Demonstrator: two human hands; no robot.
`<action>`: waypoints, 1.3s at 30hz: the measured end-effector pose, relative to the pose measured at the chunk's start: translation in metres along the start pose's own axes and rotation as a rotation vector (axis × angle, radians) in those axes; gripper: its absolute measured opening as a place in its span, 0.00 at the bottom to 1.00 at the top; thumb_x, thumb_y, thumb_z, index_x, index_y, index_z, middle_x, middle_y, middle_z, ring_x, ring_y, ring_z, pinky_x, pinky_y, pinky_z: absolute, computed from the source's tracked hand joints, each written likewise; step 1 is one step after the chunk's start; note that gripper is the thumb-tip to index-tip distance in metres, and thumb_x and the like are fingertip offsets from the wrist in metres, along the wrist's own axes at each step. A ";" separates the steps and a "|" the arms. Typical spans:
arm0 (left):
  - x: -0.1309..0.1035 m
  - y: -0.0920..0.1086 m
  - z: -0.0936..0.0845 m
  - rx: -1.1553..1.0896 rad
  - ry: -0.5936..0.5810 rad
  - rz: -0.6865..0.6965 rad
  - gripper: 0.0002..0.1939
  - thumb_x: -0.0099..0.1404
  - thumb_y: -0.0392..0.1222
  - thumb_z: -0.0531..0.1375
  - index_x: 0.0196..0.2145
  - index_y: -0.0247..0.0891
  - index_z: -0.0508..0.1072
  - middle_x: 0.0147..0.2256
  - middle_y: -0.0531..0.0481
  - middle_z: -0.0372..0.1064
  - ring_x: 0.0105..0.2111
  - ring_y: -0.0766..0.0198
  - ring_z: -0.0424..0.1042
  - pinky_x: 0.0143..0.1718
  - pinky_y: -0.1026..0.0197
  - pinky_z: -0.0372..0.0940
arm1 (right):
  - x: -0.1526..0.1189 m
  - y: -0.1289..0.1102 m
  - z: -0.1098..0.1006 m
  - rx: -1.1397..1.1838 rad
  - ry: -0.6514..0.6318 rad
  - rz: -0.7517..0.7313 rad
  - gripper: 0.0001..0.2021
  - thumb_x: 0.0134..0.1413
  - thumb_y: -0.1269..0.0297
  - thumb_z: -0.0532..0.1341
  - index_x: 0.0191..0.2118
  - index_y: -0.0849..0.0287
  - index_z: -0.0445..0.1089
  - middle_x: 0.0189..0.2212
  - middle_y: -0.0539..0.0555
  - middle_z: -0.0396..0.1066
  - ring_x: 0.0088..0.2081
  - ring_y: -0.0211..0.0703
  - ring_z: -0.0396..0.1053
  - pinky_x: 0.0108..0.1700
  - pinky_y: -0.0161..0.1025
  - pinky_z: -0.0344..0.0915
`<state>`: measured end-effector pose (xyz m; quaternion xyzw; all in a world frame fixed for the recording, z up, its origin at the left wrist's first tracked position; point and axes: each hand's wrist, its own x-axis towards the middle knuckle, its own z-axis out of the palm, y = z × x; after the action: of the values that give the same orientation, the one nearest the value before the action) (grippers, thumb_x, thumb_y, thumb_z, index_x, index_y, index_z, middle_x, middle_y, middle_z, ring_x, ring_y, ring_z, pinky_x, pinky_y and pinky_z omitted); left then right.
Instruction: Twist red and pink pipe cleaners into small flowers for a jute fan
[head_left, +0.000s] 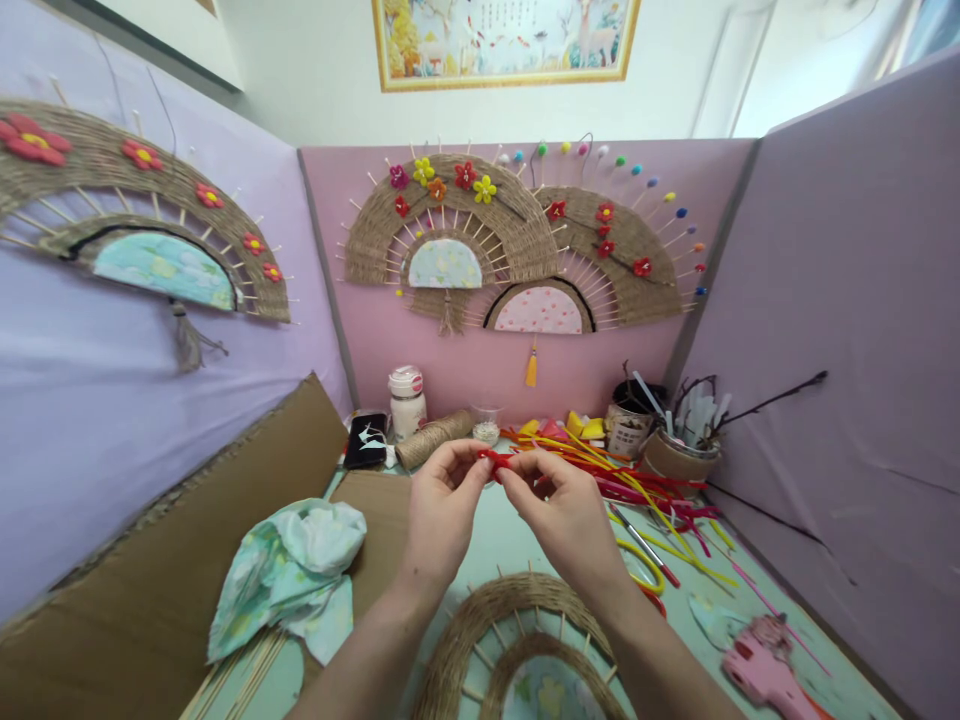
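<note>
Between my two hands, above the middle of the table, is a small red pipe-cleaner flower [495, 462]. My left hand [450, 500] pinches its left side with thumb and forefinger. On the other side, my right hand [556, 505] pinches it the same way. A tiny pale spot shows at the flower's middle. Below my wrists lies a woven twine fan [469, 610] with thin wooden ribs and a floral cloth centre, partly hidden by my forearms. Loose red and yellow pipe cleaners [630, 480] are heaped just beyond my right hand.
A pink glue gun [765, 665] lies at the right front. Crumpled floral cloth [292, 565] sits at left by cardboard [225, 520]. Behind are a twine roll [435, 437], a white bottle [407, 405], a black phone-like item [367, 440] and a pot [679, 458] with twigs. Finished fans [450, 215] hang behind.
</note>
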<state>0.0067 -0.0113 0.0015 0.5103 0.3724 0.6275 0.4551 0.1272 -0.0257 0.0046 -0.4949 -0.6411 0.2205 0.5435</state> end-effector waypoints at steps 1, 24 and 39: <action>0.000 0.001 0.000 0.004 -0.004 -0.002 0.07 0.55 0.38 0.61 0.33 0.36 0.72 0.31 0.50 0.71 0.33 0.66 0.70 0.37 0.65 0.65 | -0.001 0.000 0.001 0.010 0.015 0.002 0.08 0.52 0.63 0.58 0.28 0.60 0.71 0.23 0.50 0.71 0.24 0.36 0.64 0.26 0.32 0.59; 0.009 0.007 -0.007 -0.351 0.017 -0.289 0.13 0.47 0.38 0.68 0.31 0.33 0.71 0.29 0.51 0.71 0.29 0.70 0.69 0.36 0.64 0.66 | -0.001 -0.005 -0.012 -0.143 0.151 -0.316 0.02 0.54 0.67 0.58 0.33 0.57 0.68 0.33 0.53 0.69 0.40 0.44 0.64 0.44 0.42 0.59; -0.002 -0.003 0.004 -0.236 -0.016 -0.168 0.09 0.52 0.40 0.64 0.32 0.34 0.72 0.30 0.50 0.71 0.33 0.67 0.70 0.40 0.61 0.65 | -0.003 0.004 0.005 -0.066 0.125 -0.306 0.05 0.57 0.69 0.56 0.34 0.57 0.69 0.30 0.52 0.69 0.34 0.40 0.65 0.37 0.37 0.61</action>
<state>0.0116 -0.0120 -0.0012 0.4254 0.3338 0.6225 0.5657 0.1242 -0.0252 -0.0015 -0.4219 -0.6807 0.0828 0.5932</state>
